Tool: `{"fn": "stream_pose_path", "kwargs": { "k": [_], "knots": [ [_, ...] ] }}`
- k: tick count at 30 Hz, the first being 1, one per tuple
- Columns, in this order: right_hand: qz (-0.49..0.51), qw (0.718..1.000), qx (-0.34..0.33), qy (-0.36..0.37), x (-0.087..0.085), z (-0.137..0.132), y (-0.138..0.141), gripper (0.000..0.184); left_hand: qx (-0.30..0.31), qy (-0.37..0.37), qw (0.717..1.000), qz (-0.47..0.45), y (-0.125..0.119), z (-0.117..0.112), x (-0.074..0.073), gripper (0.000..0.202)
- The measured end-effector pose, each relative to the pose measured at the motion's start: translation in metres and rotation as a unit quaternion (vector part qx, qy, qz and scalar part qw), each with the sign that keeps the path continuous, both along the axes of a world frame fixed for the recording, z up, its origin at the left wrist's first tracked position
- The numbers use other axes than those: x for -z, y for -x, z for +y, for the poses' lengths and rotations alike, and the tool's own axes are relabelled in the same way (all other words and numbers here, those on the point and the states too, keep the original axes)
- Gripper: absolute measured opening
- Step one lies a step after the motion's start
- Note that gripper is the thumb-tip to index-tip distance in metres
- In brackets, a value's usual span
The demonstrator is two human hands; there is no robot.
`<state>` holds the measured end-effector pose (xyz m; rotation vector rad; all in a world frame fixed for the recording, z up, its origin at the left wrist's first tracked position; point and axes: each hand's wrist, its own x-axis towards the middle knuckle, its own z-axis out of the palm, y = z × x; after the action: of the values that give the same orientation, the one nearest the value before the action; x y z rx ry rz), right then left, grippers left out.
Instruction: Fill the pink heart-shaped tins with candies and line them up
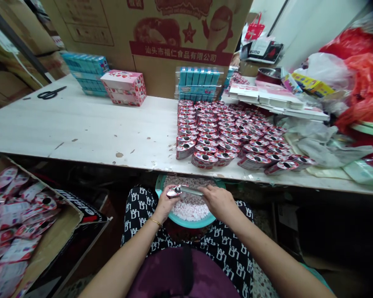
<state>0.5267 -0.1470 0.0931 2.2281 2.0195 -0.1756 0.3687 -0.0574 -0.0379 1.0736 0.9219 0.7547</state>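
Fingers, left hand (163, 207): closed around small red-and-pink oval-topped packet (173, 192). Right hand (220, 201): gripping slim grey tube-like tool (192, 191), tip at packet's mouth. Both above round turquoise plastic basin (191, 225) of white pellets (189, 211). Step, seemingly: tool meeting opening; next move calls for steady alignment.

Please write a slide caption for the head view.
Left hand holding a small pack, right hand a grey tool, over a teal basin of white pellets.

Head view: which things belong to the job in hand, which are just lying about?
Likely in the job:
- held pack
- gray tool
- white pellets
- teal basin
- rows of packs

Probably lying about:
- scissors
- red plastic bags
- metal bowl
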Motion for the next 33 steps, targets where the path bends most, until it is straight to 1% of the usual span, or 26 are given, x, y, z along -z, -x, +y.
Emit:
{"fn": "stream_pose_path", "kwargs": {
  "k": [3, 5, 7, 10, 12, 13, 15, 17, 19, 21, 23, 24, 25, 26, 27, 28, 30, 31, 32, 33],
  "knots": [
    [0.022, 1.000, 0.010, -0.017, -0.001, -0.002, 0.002, 0.031, -0.002, -0.019, 1.000, 0.020, 0.004, 0.000, -0.011, 0.047],
    [0.040, 0.998, 0.031, -0.044, -0.002, -0.007, -0.004, 0.032, 0.003, -0.059, 0.998, 0.037, 0.009, 0.002, -0.026, 0.043],
    [0.082, 0.991, 0.050, -0.089, -0.002, -0.016, -0.015, 0.033, 0.008, -0.119, 0.991, 0.053, 0.014, 0.007, -0.045, 0.040],
    [0.161, 0.974, 0.067, -0.147, 0.005, -0.032, -0.031, 0.033, 0.006, -0.202, 0.977, 0.070, 0.010, 0.024, -0.070, 0.040],
    [0.194, 0.964, 0.074, -0.164, 0.011, -0.039, -0.037, 0.033, 0.011, -0.249, 0.964, 0.088, -0.001, 0.040, -0.079, 0.042],
    [0.204, 0.961, 0.076, -0.168, 0.015, -0.042, -0.038, 0.032, 0.018, -0.275, 0.955, 0.108, -0.008, 0.049, -0.081, 0.044],
    [0.219, 0.958, 0.075, -0.170, 0.020, -0.046, -0.037, 0.032, 0.026, -0.335, 0.927, 0.165, -0.024, 0.069, -0.080, 0.048],
    [0.230, 0.955, 0.075, -0.171, 0.024, -0.049, -0.034, 0.032, 0.015, -0.387, 0.893, 0.231, -0.041, 0.086, -0.077, 0.055],
    [0.234, 0.955, 0.079, -0.167, 0.027, -0.052, -0.031, 0.033, 0.001, -0.412, 0.866, 0.284, -0.056, 0.098, -0.073, 0.062],
    [0.231, 0.957, 0.086, -0.152, 0.030, -0.054, -0.030, 0.033, 0.003, -0.416, 0.856, 0.305, -0.065, 0.103, -0.073, 0.069],
    [0.222, 0.962, 0.087, -0.131, 0.037, -0.054, -0.030, 0.035, 0.002, -0.420, 0.859, 0.292, -0.062, 0.104, -0.075, 0.077],
    [0.214, 0.966, 0.084, -0.119, 0.042, -0.054, -0.031, 0.035, -0.008, -0.425, 0.862, 0.276, -0.052, 0.104, -0.077, 0.079],
    [0.205, 0.970, 0.079, -0.105, 0.049, -0.054, -0.033, 0.036, -0.031, -0.434, 0.862, 0.261, -0.037, 0.106, -0.080, 0.078],
    [0.196, 0.974, 0.072, -0.089, 0.057, -0.054, -0.035, 0.036, -0.066, -0.444, 0.858, 0.251, -0.015, 0.109, -0.082, 0.074],
    [0.188, 0.978, 0.062, -0.070, 0.067, -0.054, -0.038, 0.036, -0.114, -0.454, 0.847, 0.251, 0.014, 0.113, -0.084, 0.069],
    [0.182, 0.981, 0.052, -0.051, 0.078, -0.055, -0.042, 0.035, -0.170, -0.460, 0.831, 0.264, 0.049, 0.119, -0.085, 0.063],
    [0.178, 0.983, 0.030, -0.026, 0.104, -0.056, -0.050, 0.035, -0.292, -0.440, 0.781, 0.333, 0.133, 0.129, -0.085, 0.054],
    [0.178, 0.984, 0.019, -0.022, 0.119, -0.057, -0.054, 0.035, -0.343, -0.405, 0.754, 0.387, 0.178, 0.132, -0.083, 0.051],
    [0.178, 0.984, 0.010, -0.021, 0.133, -0.056, -0.058, 0.036, -0.376, -0.350, 0.730, 0.450, 0.224, 0.132, -0.080, 0.049],
    [0.180, 0.983, 0.000, -0.021, 0.146, -0.055, -0.062, 0.035, -0.377, -0.284, 0.715, 0.515, 0.266, 0.128, -0.075, 0.047]
  ]
}}
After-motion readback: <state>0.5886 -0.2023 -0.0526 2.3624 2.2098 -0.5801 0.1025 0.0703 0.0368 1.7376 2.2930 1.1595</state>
